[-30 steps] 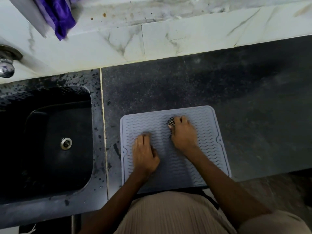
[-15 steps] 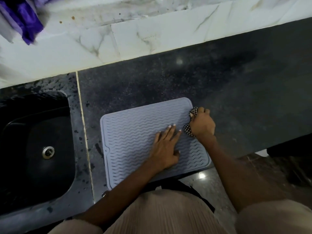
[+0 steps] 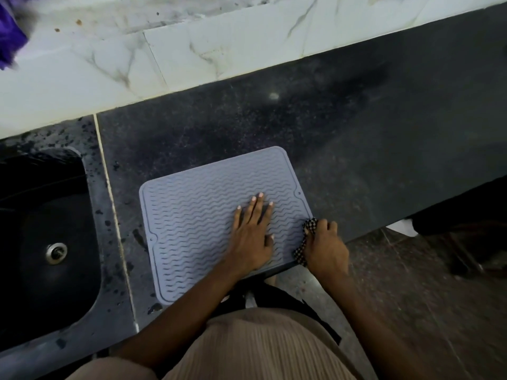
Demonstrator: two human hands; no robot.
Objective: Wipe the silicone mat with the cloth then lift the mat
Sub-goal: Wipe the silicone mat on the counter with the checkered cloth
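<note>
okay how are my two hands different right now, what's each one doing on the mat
The left hand lies flat and open, fingers spread, on the silicone mat; the right hand is curled shut around the checkered cloth. The left hand sits well inside the mat, the right hand at its right edge, by the counter's front. Both press downward.

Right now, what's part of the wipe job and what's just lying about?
In the job:
mat
cloth
left hand, flat on the mat
right hand, gripping the cloth at the mat's right edge

Lying about:
sink
drain
purple fabric
counter
</note>
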